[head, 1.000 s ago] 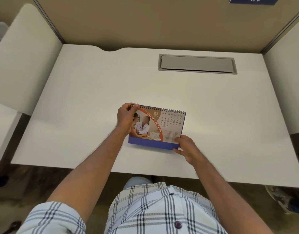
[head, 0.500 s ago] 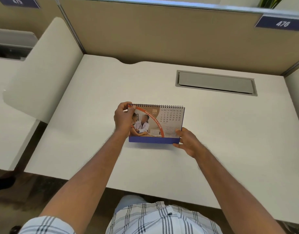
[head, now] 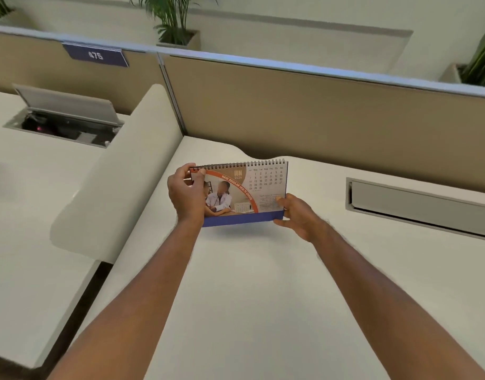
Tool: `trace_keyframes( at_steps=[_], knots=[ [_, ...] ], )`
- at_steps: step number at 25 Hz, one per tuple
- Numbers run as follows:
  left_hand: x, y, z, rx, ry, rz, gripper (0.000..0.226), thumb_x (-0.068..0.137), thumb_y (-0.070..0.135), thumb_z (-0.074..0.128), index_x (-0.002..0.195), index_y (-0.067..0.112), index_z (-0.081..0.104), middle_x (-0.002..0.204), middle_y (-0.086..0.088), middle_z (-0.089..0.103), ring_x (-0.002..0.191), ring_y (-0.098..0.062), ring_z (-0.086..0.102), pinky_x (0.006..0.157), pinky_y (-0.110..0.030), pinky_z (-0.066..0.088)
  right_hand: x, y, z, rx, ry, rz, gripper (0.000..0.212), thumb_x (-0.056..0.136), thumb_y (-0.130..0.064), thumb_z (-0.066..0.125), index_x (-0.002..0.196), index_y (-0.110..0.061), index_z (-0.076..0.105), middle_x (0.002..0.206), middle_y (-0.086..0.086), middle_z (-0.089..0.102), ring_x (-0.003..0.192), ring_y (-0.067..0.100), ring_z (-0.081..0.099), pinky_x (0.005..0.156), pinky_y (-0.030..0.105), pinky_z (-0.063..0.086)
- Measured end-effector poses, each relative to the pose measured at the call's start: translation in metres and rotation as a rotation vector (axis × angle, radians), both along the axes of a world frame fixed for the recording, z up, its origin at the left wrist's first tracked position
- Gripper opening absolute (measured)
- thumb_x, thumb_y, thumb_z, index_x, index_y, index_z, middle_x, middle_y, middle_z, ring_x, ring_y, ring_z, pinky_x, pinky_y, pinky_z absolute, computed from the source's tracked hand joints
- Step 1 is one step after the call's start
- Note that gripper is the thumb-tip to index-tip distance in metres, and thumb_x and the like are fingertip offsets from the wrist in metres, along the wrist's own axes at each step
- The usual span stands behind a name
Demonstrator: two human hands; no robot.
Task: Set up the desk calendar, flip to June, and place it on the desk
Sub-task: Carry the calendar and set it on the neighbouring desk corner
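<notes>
— Both hands are gripping the spiral-bound, blue-based June desk calendar (head: 244,193): left hand (head: 187,193) pinching its top corner, right hand (head: 296,215) closing around its bottom corner, just above the white desk (head: 263,283).
— Lowering it level seems wise, base landing flat.

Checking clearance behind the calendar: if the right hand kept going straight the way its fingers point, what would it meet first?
The right hand already grips the calendar at its lower right corner. Beyond that, bare desk, then probably the tan partition; depth is unclear.
</notes>
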State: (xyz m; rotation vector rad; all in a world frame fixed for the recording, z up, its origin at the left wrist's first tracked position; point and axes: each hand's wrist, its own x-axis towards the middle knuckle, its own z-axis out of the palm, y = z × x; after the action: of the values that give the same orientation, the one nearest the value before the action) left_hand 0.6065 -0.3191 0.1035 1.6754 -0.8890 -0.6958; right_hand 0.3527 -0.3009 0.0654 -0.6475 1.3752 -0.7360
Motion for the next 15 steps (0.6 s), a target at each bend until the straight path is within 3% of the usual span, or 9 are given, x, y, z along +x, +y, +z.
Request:
trace_keyframes(
  at_steps=[6,9,12,15],
  knots=[
    [0.05,-0.094,-0.021,-0.093,-0.05,0.068,0.026,0.096,0.033,0.067,0.121,0.027,0.07,0.116,0.002,0.058,0.096,-0.007,0.068,0.083,-0.036,0.065,0.052,-0.111,-0.026,-0.002,-0.034,0.002,0.034,0.102,-0.015,0.05,0.137,-0.018,0.052,0.132,0.009,0.064,0.126,0.03,0.058,0.11,0.056,0.045],
    [0.071,-0.133,-0.042,-0.128,-0.023,0.107,0.025,0.095,0.03,0.07,0.12,0.027,0.071,0.109,0.011,0.056,0.099,-0.012,0.069,0.082,-0.033,0.064,0.076,-0.163,-0.045,-0.006,-0.043,-0.016,0.029,0.103,-0.014,0.048,0.13,-0.019,0.056,0.131,0.011,0.065,0.125,0.029,0.059,0.11,0.054,0.045],
    [0.082,-0.158,-0.059,-0.159,-0.013,0.115,0.028,0.095,0.027,0.07,0.122,0.02,0.071,0.112,0.007,0.056,0.101,-0.016,0.07,0.075,-0.012,0.058,0.087,-0.196,-0.058,-0.022,-0.053,-0.019,0.023,0.101,-0.012,0.048,0.116,-0.024,0.061,0.128,0.009,0.068,0.122,0.026,0.061,0.107,0.049,0.048],
    [0.088,-0.176,-0.074,-0.219,-0.032,0.094,0.028,0.095,0.018,0.07,0.124,0.016,0.071,0.116,0.0,0.056,0.098,0.002,0.068,0.071,-0.003,0.051,0.093,-0.221,-0.075,-0.034,-0.066,-0.022,0.028,0.099,-0.01,0.048,0.117,-0.026,0.062,0.124,0.006,0.07,0.12,0.023,0.061,0.106,0.045,0.048]
  ],
)
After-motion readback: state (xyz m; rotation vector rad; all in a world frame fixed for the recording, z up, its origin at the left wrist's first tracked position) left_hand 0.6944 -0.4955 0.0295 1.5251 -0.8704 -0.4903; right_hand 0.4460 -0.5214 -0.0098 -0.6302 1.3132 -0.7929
